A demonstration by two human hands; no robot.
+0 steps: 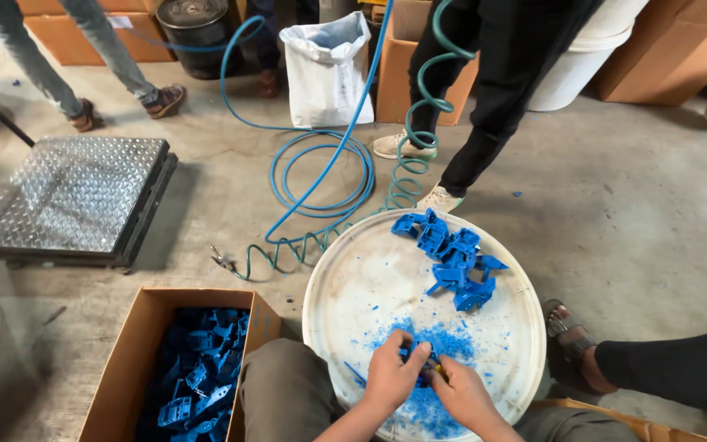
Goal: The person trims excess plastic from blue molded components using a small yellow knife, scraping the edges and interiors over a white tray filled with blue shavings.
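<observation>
My left hand [394, 375] and my right hand [460, 391] meet over the near part of a round white tray [345, 278] and pinch a small blue plastic part [421, 365] between their fingers. Blue shavings [443, 340] lie scattered on the tray around and under both hands. A pile of blue plastic parts [452, 258] rests on the tray's far side. The part I hold is mostly hidden by my fingers.
A cardboard box [128, 360] of blue parts [202, 372] stands at my left knee. Beyond lie coiled blue and green air hoses [321, 176], a metal platform scale [71, 196], a white sack [325, 69] and cartons. People's legs stand behind, and a sandalled foot [568, 336] rests right.
</observation>
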